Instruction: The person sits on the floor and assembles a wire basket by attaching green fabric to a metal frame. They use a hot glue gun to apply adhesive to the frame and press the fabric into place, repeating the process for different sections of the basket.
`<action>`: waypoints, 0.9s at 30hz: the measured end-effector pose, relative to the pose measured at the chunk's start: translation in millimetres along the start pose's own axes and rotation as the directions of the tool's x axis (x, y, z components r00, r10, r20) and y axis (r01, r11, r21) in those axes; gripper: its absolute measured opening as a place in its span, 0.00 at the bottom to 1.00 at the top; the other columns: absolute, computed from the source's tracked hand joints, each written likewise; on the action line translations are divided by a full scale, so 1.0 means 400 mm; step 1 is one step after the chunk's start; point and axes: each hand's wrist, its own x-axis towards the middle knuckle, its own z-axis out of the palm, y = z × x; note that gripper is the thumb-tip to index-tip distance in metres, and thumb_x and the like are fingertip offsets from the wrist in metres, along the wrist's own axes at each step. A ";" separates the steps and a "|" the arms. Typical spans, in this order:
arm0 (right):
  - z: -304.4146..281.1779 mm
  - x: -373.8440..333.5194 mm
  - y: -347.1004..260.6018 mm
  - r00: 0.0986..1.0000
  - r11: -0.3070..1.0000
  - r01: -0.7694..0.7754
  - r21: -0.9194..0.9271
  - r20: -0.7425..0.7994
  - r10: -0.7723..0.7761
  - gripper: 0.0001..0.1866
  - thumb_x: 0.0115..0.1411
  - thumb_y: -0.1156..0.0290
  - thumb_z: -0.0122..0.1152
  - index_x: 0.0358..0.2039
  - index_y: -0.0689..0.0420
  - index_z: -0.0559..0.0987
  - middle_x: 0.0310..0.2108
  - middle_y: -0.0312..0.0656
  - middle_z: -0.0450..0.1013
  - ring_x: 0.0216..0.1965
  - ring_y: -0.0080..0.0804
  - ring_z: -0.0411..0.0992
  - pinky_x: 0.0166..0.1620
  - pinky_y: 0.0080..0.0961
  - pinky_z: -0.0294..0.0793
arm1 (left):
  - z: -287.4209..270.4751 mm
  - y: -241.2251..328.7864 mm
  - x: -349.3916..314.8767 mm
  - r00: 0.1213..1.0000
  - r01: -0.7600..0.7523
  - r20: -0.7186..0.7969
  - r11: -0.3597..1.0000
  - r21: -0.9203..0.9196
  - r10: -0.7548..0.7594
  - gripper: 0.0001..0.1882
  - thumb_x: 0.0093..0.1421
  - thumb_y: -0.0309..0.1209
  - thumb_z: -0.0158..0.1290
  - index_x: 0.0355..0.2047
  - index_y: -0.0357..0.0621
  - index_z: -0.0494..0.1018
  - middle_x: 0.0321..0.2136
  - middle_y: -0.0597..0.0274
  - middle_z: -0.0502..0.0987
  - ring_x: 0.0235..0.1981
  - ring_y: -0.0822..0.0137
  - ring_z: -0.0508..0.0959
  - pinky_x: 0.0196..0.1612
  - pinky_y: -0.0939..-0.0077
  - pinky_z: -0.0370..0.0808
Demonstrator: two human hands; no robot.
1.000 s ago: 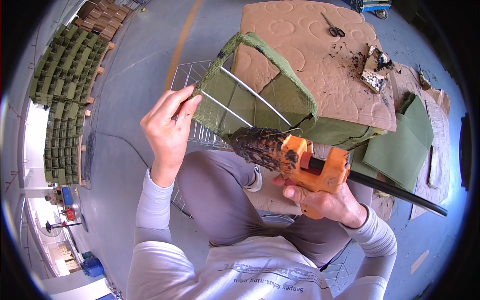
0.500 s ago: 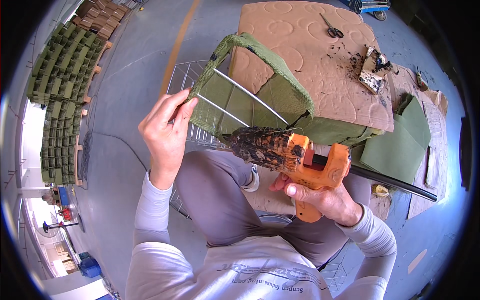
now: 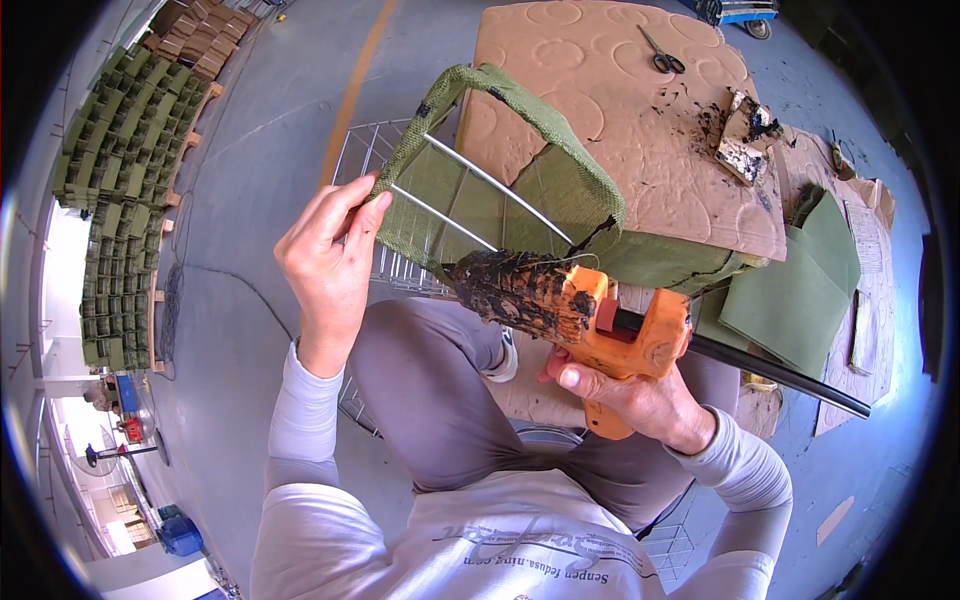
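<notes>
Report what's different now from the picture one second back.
The green wire-framed fabric piece has shifted slightly left, along with the left hand pinching its rim. The orange tool in the right hand has edged left too, and its black rod's far end sits farther left and a little higher. Nothing was grasped or released. The scissors lie as before on the brown cardboard.

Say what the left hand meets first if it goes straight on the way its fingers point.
The green fabric rim: the left hand has it pinched between thumb and fingers, so contact is immediate. What lies next beyond it is hard to judge; depth is unclear here.
</notes>
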 end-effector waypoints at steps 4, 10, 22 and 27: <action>-0.001 -0.001 0.005 1.000 0.998 0.001 0.063 -0.011 0.000 0.18 0.63 0.67 0.64 0.48 0.63 0.72 0.36 0.39 0.75 0.42 0.30 0.75 0.47 0.29 0.75 | 0.000 0.003 0.004 1.000 0.008 0.003 1.000 0.017 -0.008 0.09 0.55 0.18 0.62 0.37 0.32 0.79 0.24 0.61 0.77 0.23 0.78 0.74 0.25 0.83 0.71; -0.014 -0.009 0.000 0.999 0.996 -0.004 0.092 -0.047 0.008 0.17 0.58 0.64 0.71 0.42 0.60 0.79 0.35 0.33 0.77 0.37 0.20 0.73 0.42 0.22 0.75 | -0.007 -0.007 -0.002 0.999 0.033 -0.009 0.999 0.005 -0.033 0.09 0.56 0.18 0.62 0.37 0.31 0.79 0.24 0.62 0.77 0.23 0.78 0.74 0.25 0.83 0.71; -0.031 -0.018 -0.011 0.998 0.998 -0.059 0.006 -0.020 0.059 0.16 0.57 0.62 0.71 0.39 0.59 0.79 0.32 0.33 0.76 0.34 0.21 0.72 0.38 0.23 0.73 | -0.010 -0.012 -0.010 0.999 0.029 -0.017 0.999 0.014 -0.028 0.08 0.56 0.19 0.62 0.37 0.31 0.79 0.24 0.62 0.77 0.24 0.77 0.74 0.26 0.83 0.72; -0.029 -0.023 -0.005 0.998 0.998 -0.031 0.049 -0.055 0.034 0.16 0.57 0.62 0.72 0.39 0.59 0.79 0.32 0.33 0.77 0.34 0.22 0.72 0.38 0.23 0.74 | -0.009 -0.012 -0.007 0.999 0.033 -0.019 0.999 0.010 -0.033 0.08 0.56 0.19 0.62 0.37 0.31 0.79 0.24 0.62 0.77 0.23 0.78 0.74 0.26 0.83 0.72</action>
